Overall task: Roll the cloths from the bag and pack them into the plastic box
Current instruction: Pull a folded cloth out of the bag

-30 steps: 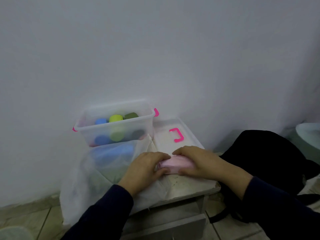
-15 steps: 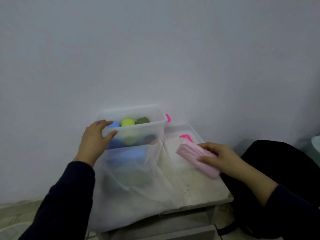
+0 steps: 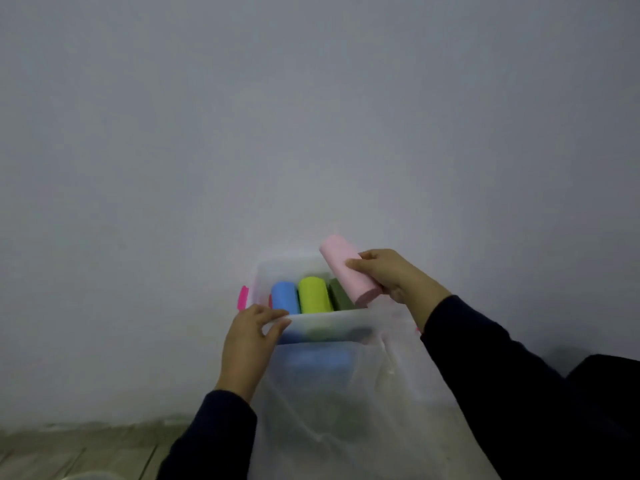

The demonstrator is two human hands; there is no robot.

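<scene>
Setting: a plain pale wall [image 3: 311, 116] fills the background, meeting a tiled floor [image 3: 69, 452] at lower left. Right hand [image 3: 388, 275]: fingers and thumb curled round a rolled pink cloth [image 3: 343, 268], held tilted in the air above the right end of the box [image 3: 304, 323], its far end raised toward the wall and its near end low, just over the box's right side. Left hand [image 3: 249, 341]: grips the near-left corner of the box rim, thumb lying along the front wall and fingers hooked over the edge. Box: clear plastic, set close to the wall, with a pink latch [image 3: 243, 297] on its left end. Contents, left to right in a row: a blue roll [image 3: 284, 297], a yellow-green roll [image 3: 313, 294] and a dark green roll [image 3: 338, 296], the last partly covered by the pink cloth; darker shapes show dimly through the front wall below them. Bag [image 3: 346, 410]: translucent white, lying just near of the box and spreading toward the viewer; a blue mass [image 3: 317, 362] shows through it just below the box front. Both forearms wear dark sleeves [image 3: 485, 375]. A dark object [image 3: 609, 375] sits at the right edge
</scene>
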